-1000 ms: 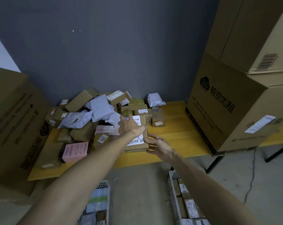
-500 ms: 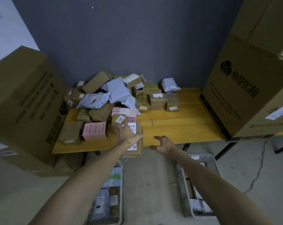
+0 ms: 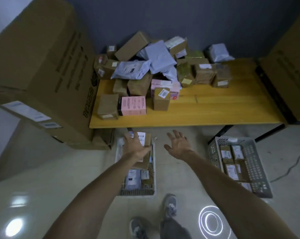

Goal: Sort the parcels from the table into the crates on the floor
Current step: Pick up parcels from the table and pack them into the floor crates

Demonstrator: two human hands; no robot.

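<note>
My left hand [image 3: 136, 146] grips a flat brown cardboard parcel [image 3: 146, 152] with a white barcode label, held over the left crate [image 3: 153, 176] on the floor. My right hand [image 3: 179, 145] hovers beside it with fingers spread, holding nothing, above the bare floor between the two crates. The right crate [image 3: 256, 169], grey and perforated, holds several labelled brown boxes. On the yellow table [image 3: 214, 107] lies a heap of brown boxes, grey mailer bags [image 3: 158, 56] and a pink box [image 3: 132, 106].
A big cardboard carton [image 3: 39, 66] stands at the left against the table's end, another [image 3: 290, 66] sits on the table's right side. My feet [image 3: 169, 206] are on the glossy floor below the crates. A cable [image 3: 299, 159] trails at the far right.
My left hand has carried the brown parcel off the table's front edge and down over the left crate. My right hand came away from the parcel and now hangs free.
</note>
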